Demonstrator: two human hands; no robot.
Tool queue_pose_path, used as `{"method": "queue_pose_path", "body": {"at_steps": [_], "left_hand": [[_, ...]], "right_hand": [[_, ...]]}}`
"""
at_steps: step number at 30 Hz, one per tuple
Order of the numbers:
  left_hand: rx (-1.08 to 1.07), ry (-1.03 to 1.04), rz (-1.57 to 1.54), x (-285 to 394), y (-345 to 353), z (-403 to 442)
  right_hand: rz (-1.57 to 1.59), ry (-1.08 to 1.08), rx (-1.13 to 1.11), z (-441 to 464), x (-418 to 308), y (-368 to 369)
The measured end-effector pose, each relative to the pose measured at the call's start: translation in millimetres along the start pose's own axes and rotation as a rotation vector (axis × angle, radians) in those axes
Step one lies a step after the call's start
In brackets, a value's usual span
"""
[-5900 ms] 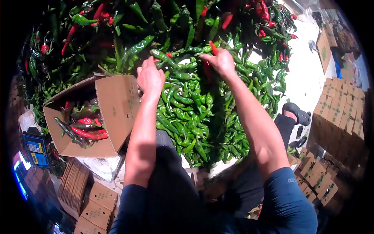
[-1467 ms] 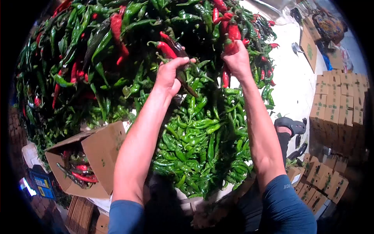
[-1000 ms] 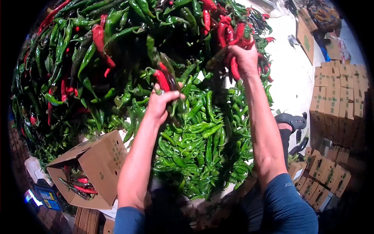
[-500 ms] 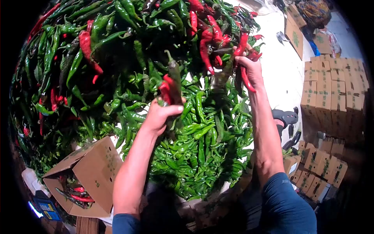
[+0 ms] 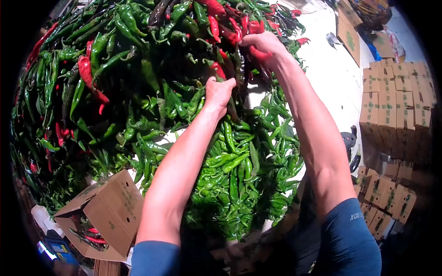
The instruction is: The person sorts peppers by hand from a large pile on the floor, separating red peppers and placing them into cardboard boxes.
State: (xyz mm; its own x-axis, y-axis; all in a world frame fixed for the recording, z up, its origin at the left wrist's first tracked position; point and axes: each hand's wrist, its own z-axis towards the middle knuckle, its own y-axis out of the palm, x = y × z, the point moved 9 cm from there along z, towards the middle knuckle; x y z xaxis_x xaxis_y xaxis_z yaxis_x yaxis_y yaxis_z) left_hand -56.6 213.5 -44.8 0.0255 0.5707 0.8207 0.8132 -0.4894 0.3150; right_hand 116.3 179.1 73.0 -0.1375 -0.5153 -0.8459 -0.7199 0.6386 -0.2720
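My left hand [image 5: 218,95] is closed around a few chili peppers at the foot of the big pile; a red chili pepper [image 5: 218,70] sticks out above its thumb. Farther up and to the right, my right hand [image 5: 266,45] is closed on red chili peppers [image 5: 260,54] at the pile's right edge, its fingertips partly hidden among them. Red and dark peppers hang in the gap between my two hands. Below them lies a spread of smaller bright green peppers [image 5: 232,179]. The heaped pile of mostly green peppers [image 5: 129,27] fills the upper left.
An open cardboard box [image 5: 113,209] with red and dark peppers inside stands at lower left. White sheeting [image 5: 322,78] covers the floor at right. Stacked cartons [image 5: 396,101] rise beyond it, with more cartons [image 5: 386,198] lower down. A dark shoe [image 5: 348,139] shows near my right arm.
Both hands have reached farther up into the pile. My left hand moved up and right with its peppers, and my right hand moved up and left to the red ones.
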Motion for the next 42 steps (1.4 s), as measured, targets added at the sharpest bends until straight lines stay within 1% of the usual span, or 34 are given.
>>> {"method": "queue_pose_path", "body": {"at_steps": [1, 2, 4, 5, 8, 9, 10, 12, 13, 14, 15, 16, 18, 20, 22, 23, 25, 26, 28, 29, 30, 31, 32, 33, 34, 35, 36, 38, 40, 41, 42], "left_hand": [[-0.056, 0.010, -0.049, -6.9, 4.6, 14.1], [-0.008, 0.013, 0.001, -13.2, 1.6, 16.3], [0.087, 0.026, 0.103, 4.1, 0.7, 0.7], [0.158, 0.047, 0.222, 13.5, -0.3, -7.9], [0.061, 0.136, -0.343, -6.5, 2.3, 8.2], [0.026, 0.092, -0.427, -4.0, -2.3, 3.3], [-0.088, 0.090, -0.411, 6.7, -4.9, -6.5], [-0.140, -0.012, -0.345, 10.1, -17.0, -22.0], [-0.242, -0.045, -0.321, 6.8, -16.7, -20.8], [-0.287, -0.065, -0.320, 2.3, -21.5, -22.3], [-0.335, -0.087, -0.322, 7.7, -20.5, -28.8], [-0.389, -0.108, -0.326, 10.1, -17.0, -35.0], [-0.429, -0.130, -0.333, 6.1, -26.6, -38.5], [-0.569, -0.207, -0.252, 13.2, -32.5, -45.9], [-0.613, -0.198, -0.047, 19.8, -42.5, -43.9], [-0.614, -0.184, 0.001, 29.0, -42.5, -47.7], [-0.610, -0.173, 0.093, 35.7, -48.4, -46.6], [-0.603, -0.183, 0.087, 35.2, -52.0, -43.4], [-0.591, -0.202, 0.076, 28.7, -58.2, -37.3], [-0.610, -0.288, -0.083, 19.7, -55.5, -40.4], [-0.578, -0.277, -0.127, 17.1, -54.2, -41.7], [-0.547, -0.267, -0.170, 14.1, -51.2, -43.6], [-0.519, -0.258, -0.211, 11.8, -50.0, -43.5], [-0.523, -0.274, -0.226, 7.2, -49.8, -40.0], [-0.462, -0.338, -0.263, -0.9, -55.8, -35.1], [-0.469, -0.359, -0.355, -2.4, -53.8, -29.6], [-0.475, -0.376, -0.448, -0.2, -50.3, -25.6], [-0.420, -0.337, -0.417, -0.6, -49.8, -19.8], [-0.366, -0.307, -0.369, -4.9, -49.5, -16.2], [-0.394, -0.333, -0.413, -8.0, -48.8, -16.4], [-0.421, -0.308, -0.412, -5.1, -48.8, -21.8]], "right_hand": [[0.036, -0.035, -0.039, 15.4, 4.8, 3.8], [0.048, -0.029, -0.070, 19.7, 8.3, 4.2], [0.077, -0.025, -0.129, 21.9, 5.1, 7.3], [0.025, 0.068, -0.179, 20.2, 9.5, 4.2], [-0.049, -0.035, -0.183, 20.0, 15.3, 5.8], [-0.040, -0.032, -0.243, 19.9, 24.6, 7.4], [0.003, -0.123, -0.262, -0.5, 16.1, 13.5], [-0.069, -0.156, -0.322, -18.6, 19.8, 16.8], [-0.142, -0.194, -0.418, -29.3, 17.3, 25.4], [-0.118, -0.121, -0.430, -40.9, 27.0, 28.5], [-0.089, -0.098, -0.451, -50.0, 28.5, 31.9], [-0.062, -0.075, -0.467, -55.1, 30.8, 32.8], [-0.018, -0.079, -0.491, -52.5, 39.4, 32.7], [-0.032, -0.095, -0.502, -54.0, 41.1, 31.7], [-0.109, -0.121, -0.522, -57.5, 37.7, 38.2], [-0.216, -0.087, -0.534, -50.0, 46.0, 40.1], [-0.044, -0.028, -0.501, -51.3, 55.4, 50.0], [0.044, 0.003, -0.480, -51.4, 60.8, 56.5], [0.192, -0.104, -0.490, -56.8, 64.7, 73.8], [0.279, -0.059, -0.484, -65.7, 70.4, 78.7], [0.365, -0.014, -0.478, -72.3, 75.8, 83.7], [0.405, -0.065, -0.460, -73.0, 79.5, 91.2], [0.445, -0.095, -0.362, -73.7, 87.7, 90.6], [0.457, -0.068, -0.309, -74.6, 98.2, 91.7], [0.468, -0.040, -0.257, -74.5, 107.5, 91.2], [0.379, -0.008, -0.204, -73.0, 116.5, 90.0], [0.338, -0.039, -0.223, -79.9, 108.9, 90.2], [0.417, 0.015, -0.219, -85.4, 124.0, 93.8], [0.493, 0.005, -0.312, -97.6, 126.6, 97.7], [0.530, 0.044, -0.364, -104.8, 133.2, 97.0], [0.566, 0.080, -0.411, -114.4, 131.5, 94.6]]}}
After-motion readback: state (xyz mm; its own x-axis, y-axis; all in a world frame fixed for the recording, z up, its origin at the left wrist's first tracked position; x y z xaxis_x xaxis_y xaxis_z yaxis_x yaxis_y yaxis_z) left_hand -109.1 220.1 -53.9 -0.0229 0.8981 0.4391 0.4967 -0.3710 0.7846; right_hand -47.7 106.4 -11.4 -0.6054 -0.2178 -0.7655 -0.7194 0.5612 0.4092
